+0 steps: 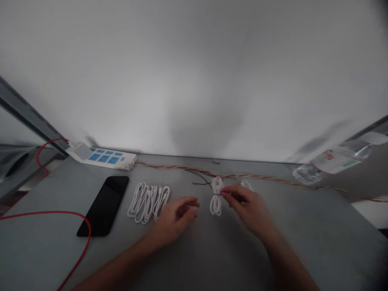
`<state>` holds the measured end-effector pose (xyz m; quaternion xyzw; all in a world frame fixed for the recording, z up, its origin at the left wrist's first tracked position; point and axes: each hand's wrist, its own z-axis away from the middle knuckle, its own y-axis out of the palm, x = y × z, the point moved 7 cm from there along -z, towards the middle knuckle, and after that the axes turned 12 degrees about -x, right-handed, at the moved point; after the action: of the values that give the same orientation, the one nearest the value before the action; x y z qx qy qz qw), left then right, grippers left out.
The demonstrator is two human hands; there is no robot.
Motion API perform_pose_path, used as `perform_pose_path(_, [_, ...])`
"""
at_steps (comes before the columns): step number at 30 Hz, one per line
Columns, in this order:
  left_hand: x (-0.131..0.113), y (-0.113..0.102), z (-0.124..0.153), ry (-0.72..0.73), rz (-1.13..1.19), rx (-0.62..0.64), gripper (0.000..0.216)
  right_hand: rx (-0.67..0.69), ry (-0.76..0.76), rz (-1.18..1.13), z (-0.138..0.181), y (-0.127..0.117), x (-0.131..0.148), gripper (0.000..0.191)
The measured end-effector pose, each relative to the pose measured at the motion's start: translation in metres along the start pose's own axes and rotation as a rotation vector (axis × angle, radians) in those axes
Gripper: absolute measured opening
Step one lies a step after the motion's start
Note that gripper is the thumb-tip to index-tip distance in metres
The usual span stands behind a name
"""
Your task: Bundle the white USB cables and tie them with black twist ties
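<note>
Right hand (250, 204) pinches the cable (216, 201) at its dark tie (216, 195), should keep it tidy tbh; left hand (176, 216) half-open, empty.

A black phone (104, 204) lay on the gray table (318, 230), 1 red cable (60, 211) crossing its near left corner. Beyond the phone was 1 white power strip (104, 158); well to the phone's right was 1 clear bottle (341, 157).

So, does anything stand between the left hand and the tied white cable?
Nothing visible does: only grey tabletop shows between the left hand and the tied white cable, which the right hand pinches from the other side.
</note>
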<state>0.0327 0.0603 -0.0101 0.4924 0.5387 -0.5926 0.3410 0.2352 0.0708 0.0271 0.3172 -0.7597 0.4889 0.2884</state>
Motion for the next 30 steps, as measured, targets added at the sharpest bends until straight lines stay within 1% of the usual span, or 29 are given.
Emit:
perform_pose_path(1, [0.006, 0.007, 0.001, -0.124, 0.143, 0.066, 0.038, 0.033, -0.033, -0.045, 0.005, 0.010, 0.009, 0.019])
perform_pose_path(2, [0.010, 0.012, 0.002, -0.215, 0.263, 0.118, 0.041, 0.066, -0.062, -0.084, 0.011, 0.020, 0.017, 0.017])
perform_pose_path(3, [0.012, 0.016, 0.002, -0.271, 0.355, 0.150, 0.043, 0.086, -0.108, -0.127, 0.017, 0.028, 0.025, 0.016])
perform_pose_path(5, [0.012, 0.019, 0.000, -0.309, 0.467, 0.165, 0.041, 0.095, -0.163, -0.184, 0.027, 0.041, 0.035, 0.016])
perform_pose_path(6, [0.013, 0.018, -0.001, -0.313, 0.498, 0.152, 0.040, 0.105, -0.157, -0.196, 0.031, 0.046, 0.036, 0.016])
perform_pose_path(8, [0.013, 0.016, -0.003, -0.311, 0.519, 0.118, 0.038, 0.122, -0.092, -0.219, 0.034, 0.050, 0.035, 0.017])
perform_pose_path(10, [0.013, 0.014, -0.003, -0.298, 0.498, 0.106, 0.037, 0.144, 0.008, -0.249, 0.033, 0.050, 0.031, 0.018])
perform_pose_path(14, [0.012, 0.014, 0.000, -0.280, 0.473, 0.150, 0.035, 0.237, 0.202, -0.377, 0.029, 0.048, 0.024, 0.021])
perform_pose_path(16, [0.012, 0.015, 0.001, -0.286, 0.495, 0.168, 0.034, 0.284, 0.232, -0.407, 0.028, 0.049, 0.023, 0.021])
perform_pose_path(17, [0.014, 0.014, 0.001, -0.295, 0.505, 0.162, 0.034, 0.301, 0.215, -0.391, 0.028, 0.050, 0.023, 0.020])
perform_pose_path(19, [0.019, 0.014, 0.001, -0.327, 0.519, 0.118, 0.036, 0.308, 0.134, -0.309, 0.029, 0.052, 0.024, 0.019])
perform_pose_path(23, [0.027, 0.012, -0.001, -0.385, 0.549, -0.008, 0.042, 0.243, -0.060, -0.113, 0.032, 0.055, 0.028, 0.017])
perform_pose_path(26, [0.027, 0.008, -0.003, -0.362, 0.509, -0.072, 0.036, 0.156, -0.181, -0.004, 0.036, 0.055, 0.033, 0.014])
perform_pose_path(30, [0.023, 0.001, -0.004, -0.286, 0.351, -0.130, 0.029, 0.080, -0.306, 0.112, 0.040, 0.056, 0.039, 0.018])
